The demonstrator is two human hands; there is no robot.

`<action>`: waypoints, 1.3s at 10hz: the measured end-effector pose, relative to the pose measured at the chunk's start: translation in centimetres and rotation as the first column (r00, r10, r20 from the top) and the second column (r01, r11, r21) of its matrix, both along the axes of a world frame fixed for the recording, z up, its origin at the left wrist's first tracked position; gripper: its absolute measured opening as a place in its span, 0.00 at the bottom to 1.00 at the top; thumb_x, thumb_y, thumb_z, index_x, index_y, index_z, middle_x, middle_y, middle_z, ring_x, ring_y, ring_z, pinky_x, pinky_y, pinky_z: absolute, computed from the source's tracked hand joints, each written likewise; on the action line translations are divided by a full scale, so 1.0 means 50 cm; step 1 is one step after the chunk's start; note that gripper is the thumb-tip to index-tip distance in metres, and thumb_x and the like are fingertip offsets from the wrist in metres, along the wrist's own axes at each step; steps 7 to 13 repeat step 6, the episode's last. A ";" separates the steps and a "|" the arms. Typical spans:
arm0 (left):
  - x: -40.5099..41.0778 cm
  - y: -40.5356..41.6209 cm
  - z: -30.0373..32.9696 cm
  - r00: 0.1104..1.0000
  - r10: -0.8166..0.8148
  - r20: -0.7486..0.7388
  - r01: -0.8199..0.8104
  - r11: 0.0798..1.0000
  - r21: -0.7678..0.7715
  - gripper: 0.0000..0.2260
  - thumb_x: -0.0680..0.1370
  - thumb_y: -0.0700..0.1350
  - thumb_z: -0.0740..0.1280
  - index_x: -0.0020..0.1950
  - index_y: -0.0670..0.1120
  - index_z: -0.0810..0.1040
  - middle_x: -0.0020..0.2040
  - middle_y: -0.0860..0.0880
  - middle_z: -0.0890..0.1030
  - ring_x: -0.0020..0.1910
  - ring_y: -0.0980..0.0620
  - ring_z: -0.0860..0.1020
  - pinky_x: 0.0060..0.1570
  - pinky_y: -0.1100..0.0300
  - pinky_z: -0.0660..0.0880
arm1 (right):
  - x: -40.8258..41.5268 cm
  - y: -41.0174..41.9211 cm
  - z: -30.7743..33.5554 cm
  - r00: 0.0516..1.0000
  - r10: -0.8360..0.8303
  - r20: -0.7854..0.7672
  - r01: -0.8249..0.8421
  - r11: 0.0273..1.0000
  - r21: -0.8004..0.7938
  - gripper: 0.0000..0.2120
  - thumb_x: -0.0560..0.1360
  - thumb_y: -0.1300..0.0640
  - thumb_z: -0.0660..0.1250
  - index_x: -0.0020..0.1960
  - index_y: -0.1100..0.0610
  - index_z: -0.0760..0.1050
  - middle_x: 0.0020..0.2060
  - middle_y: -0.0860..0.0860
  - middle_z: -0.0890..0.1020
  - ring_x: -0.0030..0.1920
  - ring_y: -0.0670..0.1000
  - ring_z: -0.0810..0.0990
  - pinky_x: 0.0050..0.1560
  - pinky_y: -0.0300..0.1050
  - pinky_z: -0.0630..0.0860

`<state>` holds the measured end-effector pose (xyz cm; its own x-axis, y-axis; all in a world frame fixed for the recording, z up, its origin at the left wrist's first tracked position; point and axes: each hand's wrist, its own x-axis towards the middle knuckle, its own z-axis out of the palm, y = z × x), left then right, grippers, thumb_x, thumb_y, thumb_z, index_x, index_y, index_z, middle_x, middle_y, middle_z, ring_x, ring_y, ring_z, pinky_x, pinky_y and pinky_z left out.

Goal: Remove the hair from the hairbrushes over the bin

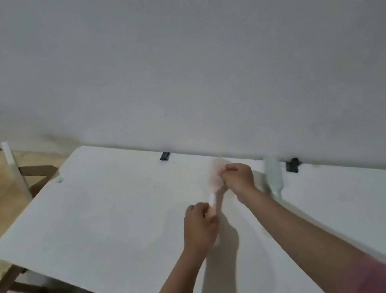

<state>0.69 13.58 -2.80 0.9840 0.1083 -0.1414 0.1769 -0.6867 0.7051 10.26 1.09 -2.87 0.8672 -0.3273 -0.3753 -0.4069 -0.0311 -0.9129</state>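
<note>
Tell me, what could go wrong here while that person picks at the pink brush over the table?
1. The pink hairbrush is held above the white table, not over a bin, so loosened hair would likely drop on the tabletop.
2. The left hand grips only the handle's end while the right hand pulls at the head; a hard tug might twist it loose.
3. The green hairbrush lies close beside the right forearm and could get knocked.

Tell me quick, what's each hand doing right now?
Left hand: closed around the handle of the pink hairbrush.
Right hand: fingers curled, pinching at the pink hairbrush's bristle head.
</note>
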 end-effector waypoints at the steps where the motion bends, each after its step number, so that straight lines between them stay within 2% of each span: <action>1: 0.044 -0.017 -0.016 1.000 -0.021 0.011 0.021 0.999 0.046 0.10 0.74 0.42 0.67 0.54 0.42 0.79 0.48 0.49 0.73 0.46 0.50 0.75 0.45 0.63 0.69 | 0.015 -0.016 -0.004 0.999 0.034 0.038 -0.031 0.997 -0.070 0.08 0.70 0.65 0.66 0.48 0.62 0.81 0.43 0.54 0.82 0.46 0.52 0.79 0.47 0.44 0.76; 2: 0.070 -0.032 -0.022 1.000 0.002 -0.012 -0.001 0.996 0.087 0.10 0.74 0.44 0.66 0.54 0.44 0.79 0.52 0.48 0.76 0.50 0.47 0.78 0.50 0.55 0.75 | 0.022 -0.021 -0.003 0.996 0.023 0.084 -0.013 0.994 -0.110 0.07 0.71 0.66 0.65 0.46 0.62 0.80 0.41 0.52 0.81 0.43 0.50 0.78 0.48 0.46 0.76; 3: 0.076 -0.040 -0.031 0.999 0.023 -0.025 -0.020 0.993 0.117 0.11 0.73 0.45 0.66 0.54 0.45 0.78 0.52 0.48 0.76 0.51 0.47 0.77 0.50 0.53 0.75 | 0.020 -0.024 0.002 0.994 0.033 0.104 -0.017 0.988 -0.150 0.09 0.73 0.65 0.64 0.51 0.60 0.79 0.42 0.49 0.79 0.45 0.48 0.77 0.49 0.41 0.73; 5: 0.079 -0.037 -0.036 1.000 0.001 -0.031 0.003 0.995 0.104 0.13 0.73 0.51 0.67 0.55 0.47 0.78 0.52 0.49 0.77 0.53 0.48 0.76 0.50 0.55 0.74 | 0.002 -0.013 0.003 0.991 0.066 0.119 -0.054 0.993 -0.103 0.15 0.75 0.64 0.63 0.60 0.58 0.77 0.53 0.51 0.81 0.54 0.50 0.79 0.53 0.39 0.73; 6: 0.076 -0.037 -0.046 0.999 -0.021 0.024 0.021 1.000 0.005 0.09 0.75 0.51 0.65 0.39 0.48 0.71 0.43 0.47 0.76 0.50 0.44 0.75 0.42 0.56 0.71 | -0.009 -0.011 0.008 0.989 0.083 0.125 -0.066 0.989 -0.130 0.12 0.75 0.63 0.63 0.58 0.57 0.76 0.53 0.52 0.80 0.58 0.53 0.79 0.55 0.41 0.72; 13: 0.076 -0.037 -0.046 0.999 -0.021 0.024 0.021 1.000 0.005 0.09 0.75 0.51 0.65 0.39 0.48 0.71 0.43 0.47 0.76 0.50 0.44 0.75 0.42 0.56 0.71 | -0.009 -0.011 0.008 0.989 0.083 0.125 -0.066 0.989 -0.130 0.12 0.75 0.63 0.63 0.58 0.57 0.76 0.53 0.52 0.80 0.58 0.53 0.79 0.55 0.41 0.72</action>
